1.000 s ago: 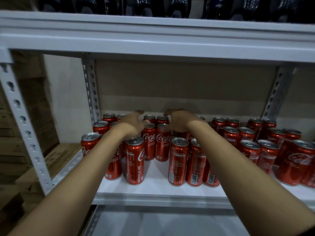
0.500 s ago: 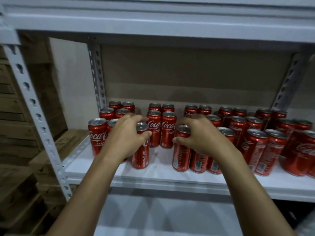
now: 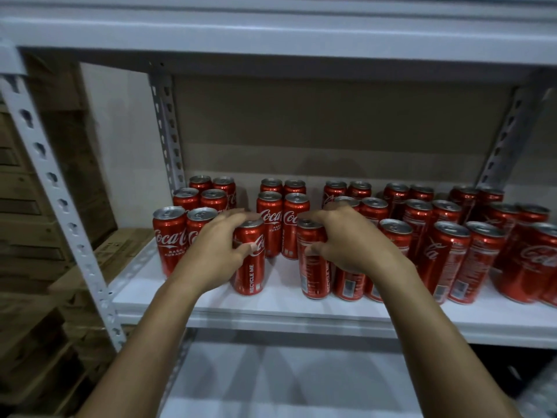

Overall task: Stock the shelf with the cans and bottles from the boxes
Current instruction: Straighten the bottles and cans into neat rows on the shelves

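Plenty of cans stood in rows across the shelf (image 3: 280, 306) mid-frame. Left hand (image 3: 217, 254) gripped a can (image 3: 249, 257) near the front edge, right hand (image 3: 346, 242) gripped another can (image 3: 313, 260) beside it; no boxes showed.

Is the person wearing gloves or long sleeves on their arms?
No. The left hand and right hand are bare, with no gloves, rings or watch showing. Both forearms are uncovered right to the picture's bottom edge, so no sleeve is in view.
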